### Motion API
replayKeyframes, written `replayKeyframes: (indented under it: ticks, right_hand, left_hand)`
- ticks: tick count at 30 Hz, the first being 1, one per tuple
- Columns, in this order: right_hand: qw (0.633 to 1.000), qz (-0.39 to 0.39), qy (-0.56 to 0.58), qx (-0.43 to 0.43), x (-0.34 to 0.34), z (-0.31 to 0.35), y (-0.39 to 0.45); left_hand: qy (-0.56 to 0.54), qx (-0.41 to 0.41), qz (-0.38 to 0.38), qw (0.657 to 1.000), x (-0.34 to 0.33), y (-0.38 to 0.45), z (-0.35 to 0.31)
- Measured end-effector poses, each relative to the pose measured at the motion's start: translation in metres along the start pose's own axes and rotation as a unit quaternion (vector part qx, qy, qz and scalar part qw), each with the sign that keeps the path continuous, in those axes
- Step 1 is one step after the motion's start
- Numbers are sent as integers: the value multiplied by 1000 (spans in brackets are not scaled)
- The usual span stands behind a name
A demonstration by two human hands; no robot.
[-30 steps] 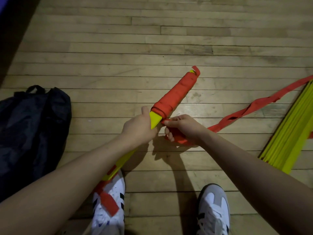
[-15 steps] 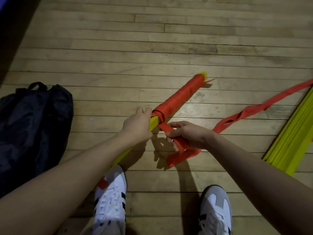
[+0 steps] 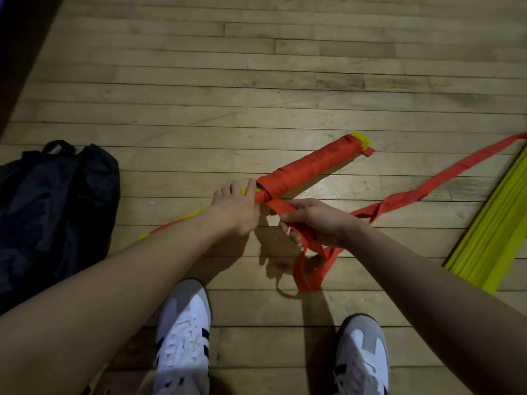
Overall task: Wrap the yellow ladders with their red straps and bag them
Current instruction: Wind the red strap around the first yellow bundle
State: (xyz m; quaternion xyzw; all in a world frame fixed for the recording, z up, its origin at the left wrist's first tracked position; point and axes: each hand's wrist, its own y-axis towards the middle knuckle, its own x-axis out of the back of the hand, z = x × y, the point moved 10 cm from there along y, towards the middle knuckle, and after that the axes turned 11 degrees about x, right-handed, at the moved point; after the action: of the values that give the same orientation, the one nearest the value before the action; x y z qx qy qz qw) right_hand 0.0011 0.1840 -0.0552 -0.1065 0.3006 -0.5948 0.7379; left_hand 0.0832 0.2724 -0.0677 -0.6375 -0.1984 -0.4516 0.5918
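Centrally, my left hand (image 3: 236,208) curls its fingers round the yellow ladder bundle (image 3: 308,168) just below its red wrapping, while my right hand (image 3: 316,220) pinches the red strap (image 3: 399,199) at the bundle's near end. From there I see the strap loop down toward 6 o'clock and trail off toward 2 o'clock over the wooden floor (image 3: 256,67); a second yellow ladder stack (image 3: 490,238) lies at 4 o'clock, the black bag (image 3: 54,206) at 9 o'clock.
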Motion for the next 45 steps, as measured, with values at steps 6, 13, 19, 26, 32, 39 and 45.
replayKeyframes:
  ticks: [6, 13, 19, 26, 32, 39, 45]
  right_hand:
    - [999, -31, -16, 6, 12, -6, 10]
    - [994, -95, -37, 24, 40, 2, 29]
    - [994, -97, -53, 22, 50, 15, 44]
    - [994, -101, -45, 3, 53, 9, 50]
    - [996, -72, -51, -33, 43, -13, 33]
    - [996, -6, -3, -88, 35, -22, 19]
    - [995, 41, 14, -87, 30, -14, 17]
  left_hand:
    - [-23, -11, -78, 997, 7, 7, -7]
    - [17, -33, -172, 984, 33, 22, -19]
    - [42, -29, -170, 984, 43, 58, -16]
    - [47, -100, -225, 968, 42, 39, -36]
    - [9, -179, -222, 959, 19, 12, -45]
    - [-32, -91, -130, 987, 9, 14, -33]
    - [-45, -13, -116, 992, 32, 49, -10]
